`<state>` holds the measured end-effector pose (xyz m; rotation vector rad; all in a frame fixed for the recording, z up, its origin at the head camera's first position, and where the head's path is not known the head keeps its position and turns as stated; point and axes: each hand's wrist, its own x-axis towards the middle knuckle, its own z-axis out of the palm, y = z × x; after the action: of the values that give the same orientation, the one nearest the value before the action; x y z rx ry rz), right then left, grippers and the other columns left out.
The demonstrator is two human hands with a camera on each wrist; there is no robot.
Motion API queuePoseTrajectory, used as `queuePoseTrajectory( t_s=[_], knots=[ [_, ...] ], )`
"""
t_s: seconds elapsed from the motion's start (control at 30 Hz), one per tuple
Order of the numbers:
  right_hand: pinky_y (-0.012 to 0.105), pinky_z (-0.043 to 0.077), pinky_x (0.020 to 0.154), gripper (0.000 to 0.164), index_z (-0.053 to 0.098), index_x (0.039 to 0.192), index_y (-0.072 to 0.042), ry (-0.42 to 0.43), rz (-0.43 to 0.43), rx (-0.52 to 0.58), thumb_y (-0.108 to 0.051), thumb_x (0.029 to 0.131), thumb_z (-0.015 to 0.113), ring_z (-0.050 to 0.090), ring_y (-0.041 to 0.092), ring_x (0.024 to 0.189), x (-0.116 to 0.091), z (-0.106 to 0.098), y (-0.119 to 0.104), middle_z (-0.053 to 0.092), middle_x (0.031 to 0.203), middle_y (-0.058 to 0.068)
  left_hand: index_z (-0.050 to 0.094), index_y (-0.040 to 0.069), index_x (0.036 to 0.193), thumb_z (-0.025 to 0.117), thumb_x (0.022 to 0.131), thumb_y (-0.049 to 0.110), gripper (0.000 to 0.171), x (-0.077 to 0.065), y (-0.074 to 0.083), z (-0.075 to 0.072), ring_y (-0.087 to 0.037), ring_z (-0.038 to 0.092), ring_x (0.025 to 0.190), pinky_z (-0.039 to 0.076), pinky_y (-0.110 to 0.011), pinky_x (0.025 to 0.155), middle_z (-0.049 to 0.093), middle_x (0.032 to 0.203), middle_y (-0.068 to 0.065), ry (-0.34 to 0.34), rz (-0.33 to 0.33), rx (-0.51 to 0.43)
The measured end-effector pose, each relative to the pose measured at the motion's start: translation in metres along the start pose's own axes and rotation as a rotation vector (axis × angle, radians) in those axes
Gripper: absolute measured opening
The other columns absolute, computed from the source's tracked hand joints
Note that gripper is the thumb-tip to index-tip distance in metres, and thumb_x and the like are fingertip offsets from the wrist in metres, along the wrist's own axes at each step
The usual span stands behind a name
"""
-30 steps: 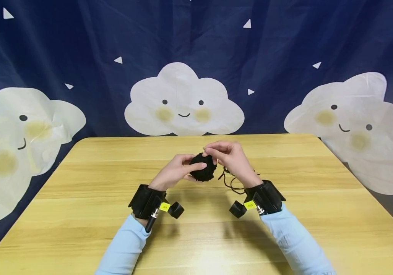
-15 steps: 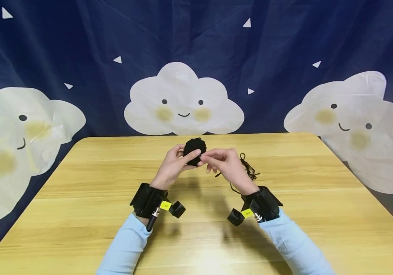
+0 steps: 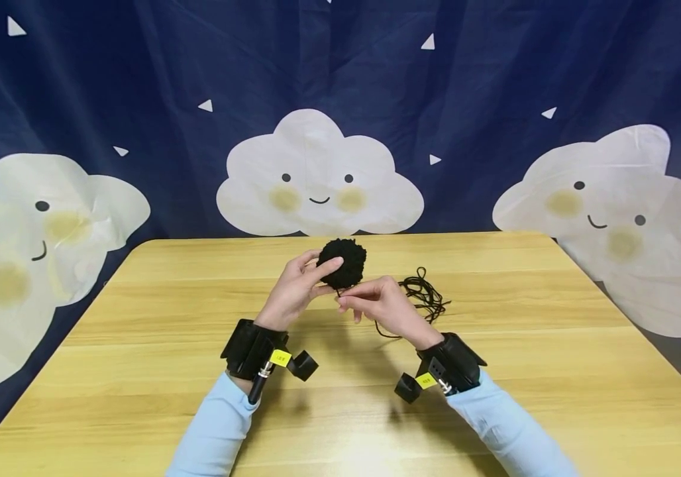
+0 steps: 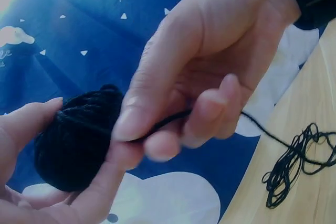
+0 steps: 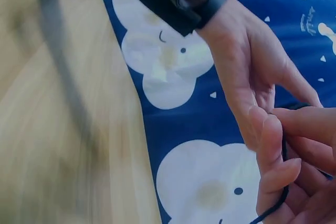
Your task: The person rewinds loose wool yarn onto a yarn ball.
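Note:
A ball of black yarn (image 3: 349, 264) is held up over the far part of the table by my left hand (image 3: 289, 291), thumb on its near face and fingers behind. Just below and right of the ball, my right hand (image 3: 385, 306) pinches the yarn strand (image 4: 176, 117) between thumb and index finger. From there the strand passes through the right hand's fingers and runs down to a loose tangle of yarn (image 3: 426, 296) on the table. In the right wrist view the ball is almost wholly hidden behind the hands.
The wooden table (image 3: 108, 384) spreads beneath both hands, its far edge close behind the ball. Behind it hangs a dark blue curtain (image 3: 167, 66) printed with smiling white clouds. Each wrist wears a black camera mount (image 3: 255, 349).
The left hand has lifted the ball up and away, turning it. The right hand has moved from the ball's top to below it, drawing the strand round. More of the loose tangle shows.

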<state>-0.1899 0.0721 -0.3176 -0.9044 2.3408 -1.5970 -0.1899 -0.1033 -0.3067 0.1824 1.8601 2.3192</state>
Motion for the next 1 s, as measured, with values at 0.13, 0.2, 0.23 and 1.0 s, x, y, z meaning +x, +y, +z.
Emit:
queuePoseTrajectory(
  t_s=[0.13, 0.2, 0.23, 1.0],
  knots=[
    [0.019, 0.031, 0.043, 0.013, 0.069, 0.088, -0.004, 0.022, 0.036, -0.012, -0.014, 0.085, 0.061, 0.055, 0.031, 0.06, -0.002, -0.006, 0.003, 0.066, 0.073, 0.004, 0.044, -0.002, 0.121, 0.059, 0.086, 0.019, 0.043, -0.002, 0.001, -0.002, -0.022, 0.058, 0.099, 0.049, -0.035, 0.084, 0.054, 0.115, -0.02, -0.016, -0.012, 0.038],
    [0.019, 0.033, 0.044, 0.012, 0.069, 0.087, -0.005, 0.03, 0.053, -0.021, -0.013, 0.085, 0.061, 0.054, 0.029, 0.06, -0.003, -0.01, 0.003, 0.065, 0.073, 0.003, 0.046, -0.003, 0.119, 0.058, 0.087, 0.019, 0.04, -0.003, 0.002, -0.003, -0.022, 0.057, 0.099, 0.049, -0.036, 0.084, 0.054, 0.114, -0.019, -0.036, -0.017, 0.061],
    [0.019, 0.033, 0.045, 0.011, 0.069, 0.086, -0.005, 0.034, 0.062, -0.027, -0.013, 0.085, 0.061, 0.055, 0.028, 0.06, -0.004, -0.012, 0.003, 0.065, 0.073, 0.003, 0.047, -0.003, 0.118, 0.058, 0.087, 0.019, 0.04, -0.003, 0.002, -0.004, -0.021, 0.056, 0.099, 0.05, -0.036, 0.083, 0.053, 0.113, -0.017, -0.04, -0.02, 0.079],
    [0.019, 0.035, 0.045, 0.017, 0.065, 0.094, -0.006, 0.2, 0.053, 0.09, -0.02, 0.085, 0.062, 0.052, 0.015, 0.056, 0.002, -0.034, -0.016, 0.062, 0.071, 0.003, 0.058, 0.005, 0.111, 0.07, 0.077, 0.024, 0.041, -0.005, 0.001, -0.006, -0.018, 0.062, 0.086, 0.049, -0.033, 0.077, 0.065, 0.099, -0.008, -0.229, -0.06, 0.431]
  ],
)
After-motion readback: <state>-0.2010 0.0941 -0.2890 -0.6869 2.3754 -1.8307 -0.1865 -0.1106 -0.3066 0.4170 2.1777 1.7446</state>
